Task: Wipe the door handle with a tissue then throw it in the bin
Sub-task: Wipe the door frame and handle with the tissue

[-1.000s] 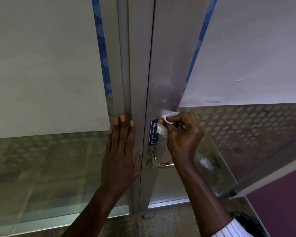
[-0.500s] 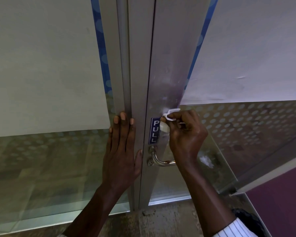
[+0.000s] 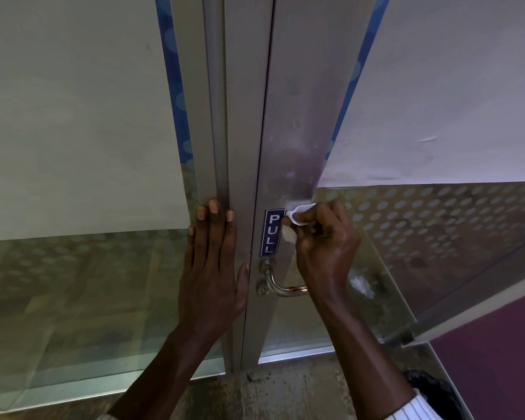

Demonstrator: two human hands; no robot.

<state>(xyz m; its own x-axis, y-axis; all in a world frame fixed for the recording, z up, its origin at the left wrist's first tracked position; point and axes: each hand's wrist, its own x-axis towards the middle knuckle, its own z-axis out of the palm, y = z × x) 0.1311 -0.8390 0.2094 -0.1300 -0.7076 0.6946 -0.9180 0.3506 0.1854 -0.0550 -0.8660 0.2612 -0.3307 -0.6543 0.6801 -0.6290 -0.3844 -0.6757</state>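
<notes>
A silver lever door handle point(image 3: 281, 286) sticks out of the aluminium door stile point(image 3: 297, 140), just below a blue PULL sign point(image 3: 271, 232). My right hand point(image 3: 325, 247) is closed around a crumpled white tissue point(image 3: 294, 221) and presses it against the stile beside the sign, above the handle. The far end of the handle is hidden behind my right wrist. My left hand point(image 3: 212, 268) lies flat, fingers spread, on the fixed frame point(image 3: 215, 116) left of the door edge. No bin is in view.
The door is glass with a dotted frosted band point(image 3: 437, 225) and stands ajar, swinging toward me on the right. A fixed glass panel point(image 3: 73, 268) fills the left. Speckled floor point(image 3: 285, 389) lies below, purple carpet point(image 3: 497, 344) at the right.
My right hand with the tissue has slid upward along the stile, from beside the lower part of the PULL sign to its top. My left hand has stayed flat on the frame.
</notes>
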